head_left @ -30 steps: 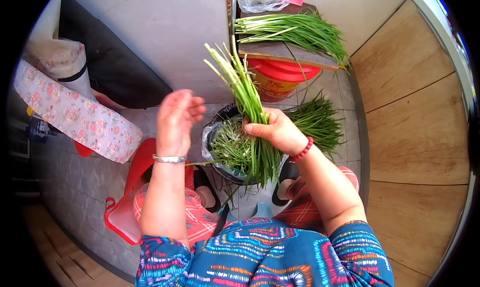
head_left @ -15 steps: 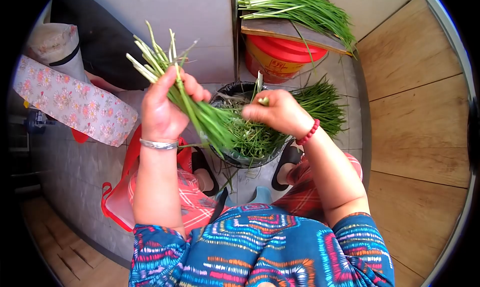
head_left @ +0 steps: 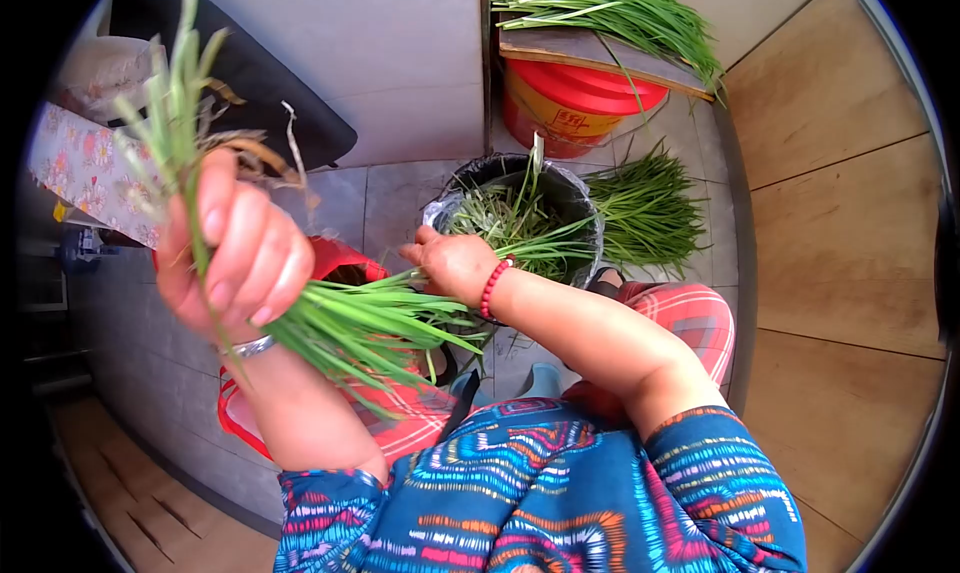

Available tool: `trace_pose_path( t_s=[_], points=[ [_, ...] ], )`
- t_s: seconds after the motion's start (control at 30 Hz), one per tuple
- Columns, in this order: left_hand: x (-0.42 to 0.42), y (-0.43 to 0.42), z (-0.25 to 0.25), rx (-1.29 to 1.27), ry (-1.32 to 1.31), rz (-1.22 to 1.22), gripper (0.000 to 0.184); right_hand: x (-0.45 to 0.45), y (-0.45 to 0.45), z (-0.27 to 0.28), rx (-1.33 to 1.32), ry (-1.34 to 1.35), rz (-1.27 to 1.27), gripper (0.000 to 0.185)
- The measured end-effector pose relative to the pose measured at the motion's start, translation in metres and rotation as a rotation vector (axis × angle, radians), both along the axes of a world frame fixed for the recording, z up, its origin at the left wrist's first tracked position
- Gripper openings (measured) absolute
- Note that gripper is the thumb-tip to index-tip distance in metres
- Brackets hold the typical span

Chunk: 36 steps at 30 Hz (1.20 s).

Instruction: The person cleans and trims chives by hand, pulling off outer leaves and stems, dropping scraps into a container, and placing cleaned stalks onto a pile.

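Observation:
My left hand is raised at the left, wrapped round a bunch of garlic chives. Their pale stem ends fan out above the fist, blurred, with dry brown leaf bits hanging there; the green blades droop to the right. My right hand, a red bead bracelet at its wrist, is over the near left rim of a bin lined with a dark bag. Its fingers are closed on a few chives, whose blades stick out to the right past the wrist. Chive scraps lie in the bin.
A pile of chives is on the tiled floor right of the bin. More chives rest on a board over a red bucket. Wooden panels stand at the right, and a floral cloth hangs at the left.
My left hand has moved left and nearer to me with the bunch, tilting the stems up. My right hand has moved left and down, and chive blades now trail from it.

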State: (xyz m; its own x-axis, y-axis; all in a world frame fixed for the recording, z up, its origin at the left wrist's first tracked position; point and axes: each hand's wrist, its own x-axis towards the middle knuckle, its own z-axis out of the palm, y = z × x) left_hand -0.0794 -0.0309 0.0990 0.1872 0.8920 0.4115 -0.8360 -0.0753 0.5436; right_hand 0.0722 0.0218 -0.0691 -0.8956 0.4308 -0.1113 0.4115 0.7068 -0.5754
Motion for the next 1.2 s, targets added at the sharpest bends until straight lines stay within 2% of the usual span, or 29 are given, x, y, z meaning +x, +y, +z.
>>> trace_pose_path(
  t_s=[0.03,0.1,0.13,0.23,0.3,0.43,0.5,0.63,0.77,0.83,0.9,1.0,1.2],
  points=[
    [-0.006,-0.003,0.001,0.024,0.018,0.025,0.015,-0.003,0.000,-0.015,-0.001,0.002,-0.004,0.037],
    [-0.017,-0.009,0.002,0.036,0.032,0.055,0.016,-0.007,0.001,-0.031,-0.068,0.010,-0.009,0.025],
    [-0.023,-0.010,0.003,0.059,0.056,0.041,0.017,-0.004,0.004,-0.031,-0.162,0.047,-0.088,0.014],
    [-0.033,-0.015,0.005,0.107,0.086,0.045,0.019,0.013,0.025,-0.009,-0.812,0.170,-0.322,0.010],
    [-0.034,-0.017,0.007,0.130,0.098,0.046,0.019,0.027,0.041,0.011,-0.913,0.177,-0.367,0.012],
    [-0.030,-0.017,0.010,0.180,0.138,0.005,0.019,0.056,0.057,0.035,-1.019,0.379,-0.440,0.013],
    [-0.028,-0.017,0.010,0.155,0.146,0.010,0.018,0.073,0.061,0.062,-1.056,0.356,-0.525,0.014],
    [-0.023,-0.012,0.002,0.119,0.175,-0.008,0.021,0.095,0.068,0.079,-1.030,0.439,-0.547,0.018],
    [-0.003,0.005,-0.029,-0.181,0.257,0.173,0.016,0.106,0.066,0.093,-0.979,0.470,-0.532,0.018],
    [0.018,0.015,-0.039,-0.352,0.579,0.328,0.018,0.109,0.062,0.100,-0.973,0.442,-0.495,0.019],
    [0.042,0.024,-0.046,-0.511,0.667,0.390,0.019,0.110,0.058,0.108,-0.974,0.439,-0.466,0.021],
    [0.062,0.036,-0.064,-0.547,0.760,0.321,0.026,0.106,0.057,0.105,-1.102,0.498,-0.368,0.022],
    [0.074,0.047,-0.084,-0.549,0.852,0.324,0.020,0.107,0.062,0.107,-1.266,0.546,-0.362,0.023]
  ],
)
